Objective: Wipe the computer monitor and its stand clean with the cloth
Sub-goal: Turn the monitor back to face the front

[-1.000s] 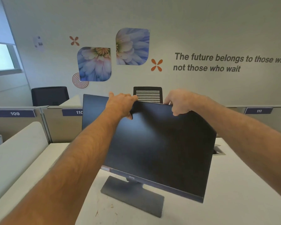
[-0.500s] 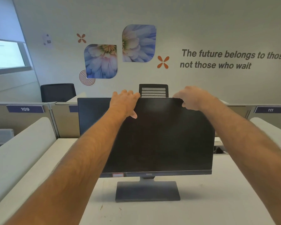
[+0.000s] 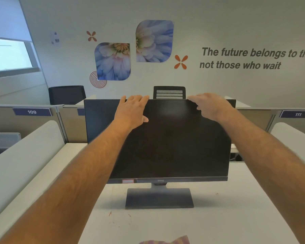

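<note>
Our left hand (image 3: 133, 110) and right hand (image 3: 210, 106) rest loosely on the monitor (image 3: 174, 141) top; next we must pick up the cloth (image 3: 167, 241).

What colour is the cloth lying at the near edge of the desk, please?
The cloth looks pink and pale yellow, seen only in the head view.

**One head-worn view, facing the desk and far wall**

A single wide-angle camera sits on the person's head, looking forward and slightly down across the white desk (image 3: 236, 217). It is near enough that both forearms run in from the bottom corners. The monitor (image 3: 174, 147) stands square-on at centre frame, toward the desk's far edge. The desk's near edge is cut off by the bottom of the frame. Straight lines bow toward the frame sides.
</note>
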`<state>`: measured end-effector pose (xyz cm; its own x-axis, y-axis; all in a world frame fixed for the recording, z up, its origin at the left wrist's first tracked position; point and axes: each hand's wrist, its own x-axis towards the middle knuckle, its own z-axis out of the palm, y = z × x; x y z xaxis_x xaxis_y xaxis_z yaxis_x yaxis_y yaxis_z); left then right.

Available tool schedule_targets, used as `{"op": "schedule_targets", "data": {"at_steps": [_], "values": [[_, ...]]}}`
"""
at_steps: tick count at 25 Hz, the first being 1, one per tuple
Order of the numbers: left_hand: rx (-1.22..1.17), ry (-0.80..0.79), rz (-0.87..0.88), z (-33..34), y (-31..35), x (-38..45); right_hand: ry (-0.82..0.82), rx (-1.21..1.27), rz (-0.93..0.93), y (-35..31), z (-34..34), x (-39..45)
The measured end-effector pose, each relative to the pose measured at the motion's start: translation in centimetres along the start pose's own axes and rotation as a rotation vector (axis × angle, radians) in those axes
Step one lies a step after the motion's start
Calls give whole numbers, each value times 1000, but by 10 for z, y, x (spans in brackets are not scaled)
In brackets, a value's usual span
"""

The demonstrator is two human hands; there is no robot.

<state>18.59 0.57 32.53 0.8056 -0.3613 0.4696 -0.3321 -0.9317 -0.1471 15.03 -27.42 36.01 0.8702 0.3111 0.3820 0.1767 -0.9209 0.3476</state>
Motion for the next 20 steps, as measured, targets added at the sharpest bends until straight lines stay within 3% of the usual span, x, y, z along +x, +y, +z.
{"op": "schedule_targets", "data": {"at_steps": [3,5,7,9,12,14,17,20], "values": [[-89,89,-16,13,-2,-24,334,-24,29,-19,32,-29],[-167,141,-13,20,3,-45,515,138,0,-50,57,-57],[-284,136,13,31,17,-73,583,361,-107,-91,81,-94],[-458,-40,-8,48,35,-108,359,574,-130,-132,98,-132],[-591,-505,-94,85,61,-170,-342,823,42,-174,128,-175],[-568,-734,-127,112,74,-211,-619,900,49,-188,149,-196],[-516,-1001,-141,147,86,-261,-786,888,-45,-199,167,-218],[-590,-1103,-234,159,97,-288,-835,928,-44,-199,171,-227]]}}
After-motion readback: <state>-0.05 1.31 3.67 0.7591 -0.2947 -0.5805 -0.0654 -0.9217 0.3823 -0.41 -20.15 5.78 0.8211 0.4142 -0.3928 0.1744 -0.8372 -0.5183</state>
